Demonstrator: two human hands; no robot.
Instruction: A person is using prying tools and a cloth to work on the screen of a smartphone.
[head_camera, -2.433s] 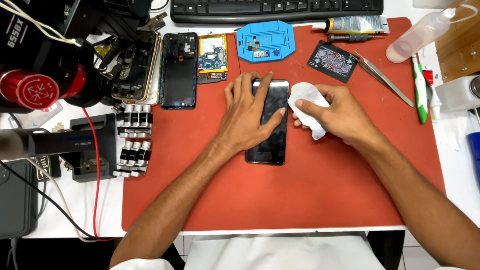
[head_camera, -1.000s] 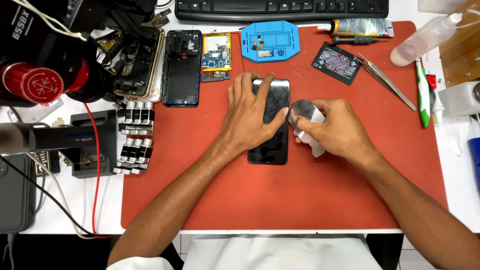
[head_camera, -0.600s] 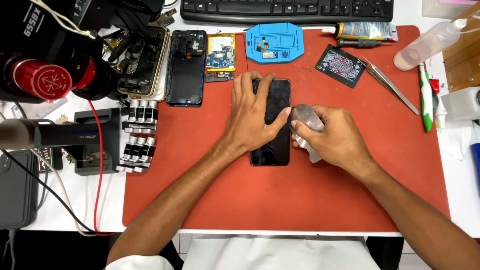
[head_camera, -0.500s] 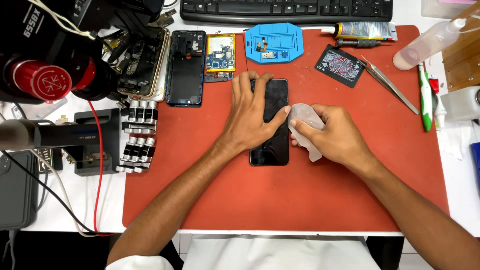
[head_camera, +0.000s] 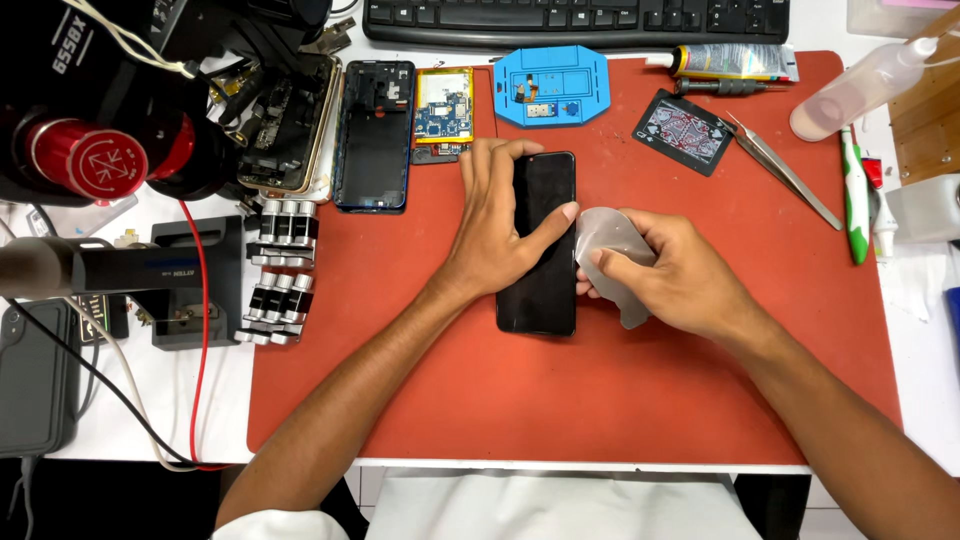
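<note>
The left hand lay flat, pressing the phone to the red mat. The right hand gripped a thin plastic pick at its right edge; the phone looked unopened.

The left hand lies flat on a black phone on the red mat, thumb across the glass, while the right hand, just beside it, pinches a grey wipe against the phone's right edge. Beyond the left hand lie a phone frame, a circuit board and a blue jig. Beyond the right hand lie a playing card, tweezers and a keyboard on the tabletop.
</note>
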